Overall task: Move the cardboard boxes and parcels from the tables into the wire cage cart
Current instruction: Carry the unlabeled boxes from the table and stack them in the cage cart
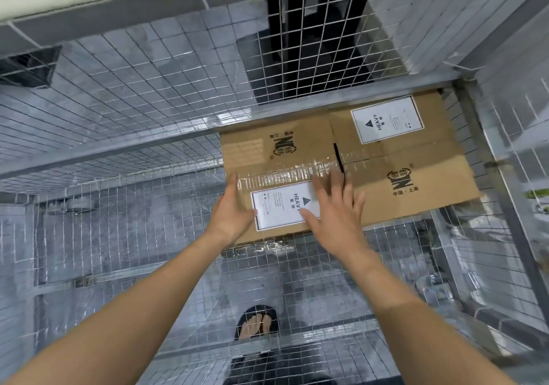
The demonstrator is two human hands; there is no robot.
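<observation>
Two brown cardboard boxes lie side by side on the mesh floor of the wire cage cart (124, 236), pushed into its far right corner. The left box (276, 150) carries a white HEAVY label and clear tape across its top. The right box (416, 152) has the same kind of label near the back. My left hand (231, 209) is against the left box's near left edge, fingers spread. My right hand (335, 209) lies flat and spread on top of it, near the gap between the boxes, partly covering the label.
The cage's mesh walls (505, 135) rise on the right and at the back. The left part of the cart floor is bare mesh over a grey concrete floor. My sandalled foot (257, 322) shows below through the mesh. A dark opening (315, 51) lies behind the back wall.
</observation>
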